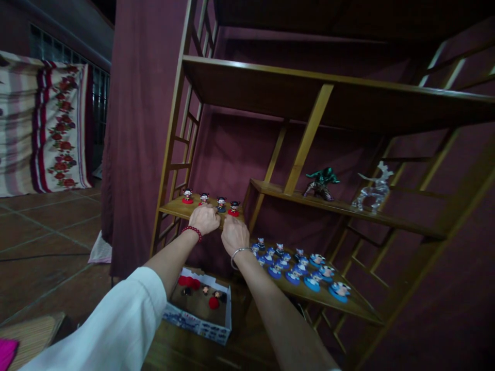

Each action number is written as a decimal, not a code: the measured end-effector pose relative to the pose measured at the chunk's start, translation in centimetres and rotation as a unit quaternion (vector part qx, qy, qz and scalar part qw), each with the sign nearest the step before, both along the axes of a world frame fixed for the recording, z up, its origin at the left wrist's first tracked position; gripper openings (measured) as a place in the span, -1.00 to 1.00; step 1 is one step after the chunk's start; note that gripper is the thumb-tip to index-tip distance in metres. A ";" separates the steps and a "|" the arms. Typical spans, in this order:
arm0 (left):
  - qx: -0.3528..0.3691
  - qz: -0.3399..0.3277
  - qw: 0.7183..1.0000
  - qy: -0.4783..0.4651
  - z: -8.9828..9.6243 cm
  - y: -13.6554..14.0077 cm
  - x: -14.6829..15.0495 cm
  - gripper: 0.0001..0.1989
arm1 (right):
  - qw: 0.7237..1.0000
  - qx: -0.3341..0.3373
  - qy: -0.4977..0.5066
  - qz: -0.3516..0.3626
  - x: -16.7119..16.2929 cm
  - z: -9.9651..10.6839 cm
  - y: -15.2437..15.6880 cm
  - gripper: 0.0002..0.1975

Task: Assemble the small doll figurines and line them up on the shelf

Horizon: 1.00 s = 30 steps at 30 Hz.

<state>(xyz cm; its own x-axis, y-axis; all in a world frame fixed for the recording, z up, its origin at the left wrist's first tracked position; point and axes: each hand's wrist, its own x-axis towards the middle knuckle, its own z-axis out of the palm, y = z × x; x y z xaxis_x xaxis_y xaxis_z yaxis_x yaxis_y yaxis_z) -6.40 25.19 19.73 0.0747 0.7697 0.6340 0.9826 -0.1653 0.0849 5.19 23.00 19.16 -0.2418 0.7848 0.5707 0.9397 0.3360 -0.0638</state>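
Note:
At the front edge of the small left shelf [176, 207], my two hands are close together. My left hand [204, 219], with a red bead bracelet, has its fingers curled in front of a red-based figurine [204, 198] and beside a blue-based figurine [221, 204]. Its fingertips are hidden, so any hold is unclear. My right hand [235, 234], wearing a silver bangle, is closed at the base of the rightmost figurine [234, 207], its fingertips partly hidden. Another red-based figurine [187, 196] stands at the left end of the row.
Below, an open box [228, 309] holds several red and black figurines. Several blue-based figurines [293, 275] stand on the lower right shelf [356, 309]. Above them are a green figure [323, 183] and a clear glass deer [373, 190]. An upright post [309, 139] divides the shelves.

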 end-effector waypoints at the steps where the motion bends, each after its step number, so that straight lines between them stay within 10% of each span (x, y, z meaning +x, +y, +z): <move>1: -0.003 -0.001 1.000 -0.001 0.0 0.0 0.0 -0.71 | 1.000 -0.002 0.000 0.010 -0.1 -0.1 -0.1 -0.68; 9: -0.020 -0.021 1.000 0.007 0.3 0.1 -0.4 -0.70 | 0.994 -0.108 -0.013 0.009 -0.6 1.4 1.4 -0.59; 30: -0.015 -0.033 0.999 0.002 0.3 0.6 -0.5 -0.70 | 0.992 -0.106 -0.071 -0.006 -1.0 2.4 3.6 -0.56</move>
